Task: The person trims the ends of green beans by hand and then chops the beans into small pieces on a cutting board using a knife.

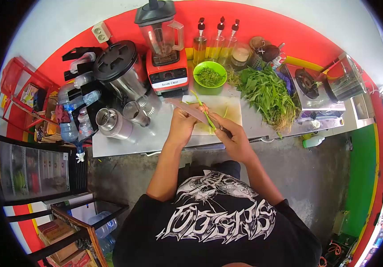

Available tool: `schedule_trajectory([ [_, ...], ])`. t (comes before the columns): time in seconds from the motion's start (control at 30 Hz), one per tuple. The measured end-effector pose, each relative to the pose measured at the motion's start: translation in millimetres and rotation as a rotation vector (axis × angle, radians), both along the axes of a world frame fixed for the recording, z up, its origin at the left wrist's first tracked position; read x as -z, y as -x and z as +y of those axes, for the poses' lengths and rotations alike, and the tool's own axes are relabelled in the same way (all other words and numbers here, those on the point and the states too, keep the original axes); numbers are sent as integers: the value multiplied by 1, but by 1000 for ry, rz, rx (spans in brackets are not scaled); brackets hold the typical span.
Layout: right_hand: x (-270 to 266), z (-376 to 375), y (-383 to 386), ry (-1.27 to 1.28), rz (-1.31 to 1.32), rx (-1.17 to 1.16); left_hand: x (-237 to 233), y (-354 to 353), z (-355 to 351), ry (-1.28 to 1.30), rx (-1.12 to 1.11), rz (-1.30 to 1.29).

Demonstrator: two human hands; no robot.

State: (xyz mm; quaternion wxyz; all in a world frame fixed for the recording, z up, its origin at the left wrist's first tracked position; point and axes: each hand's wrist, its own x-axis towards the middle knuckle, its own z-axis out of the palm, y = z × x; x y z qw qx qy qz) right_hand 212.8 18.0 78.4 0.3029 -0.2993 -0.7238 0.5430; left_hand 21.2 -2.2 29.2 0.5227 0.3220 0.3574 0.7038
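My right hand is closed around the handle of a kitchen knife, its blade pointing up and left across my left hand. Long green stems cross the blade between my hands, pinched by my left hand, whose fingers are partly behind the blade. Both hands are above a pale cutting board with a few cut stem pieces on it. Just behind the board stands a lime-green bowl of chopped greens. A large heap of leafy greens with roots lies to the right.
A red blender and steel containers stand on the left of the metal counter. Pump bottles line the back wall. At the right is a gas stove with a pot. Shelving stands lower left.
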Motion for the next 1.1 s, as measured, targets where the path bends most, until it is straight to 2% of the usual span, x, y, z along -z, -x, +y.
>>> schedule_trajectory([
  [0.3,12,3,1,-27,-2,-33,3,8,-3,110,56,19],
  [0.37,15,3,3,-59,41,-28,5,11,-3,132,128,-17],
  [0.47,8,5,0,-76,-53,-53,-5,9,-3,151,132,-81],
  [0.6,11,5,-1,-61,-27,-41,-2,7,1,147,120,-106],
  [0.67,10,3,-3,-52,-30,-51,0,9,4,173,37,-15],
  [0.77,14,1,-4,-61,-8,-48,-2,12,3,169,68,81],
  [1.1,18,7,0,-124,-55,-14,1,2,6,123,4,118],
])
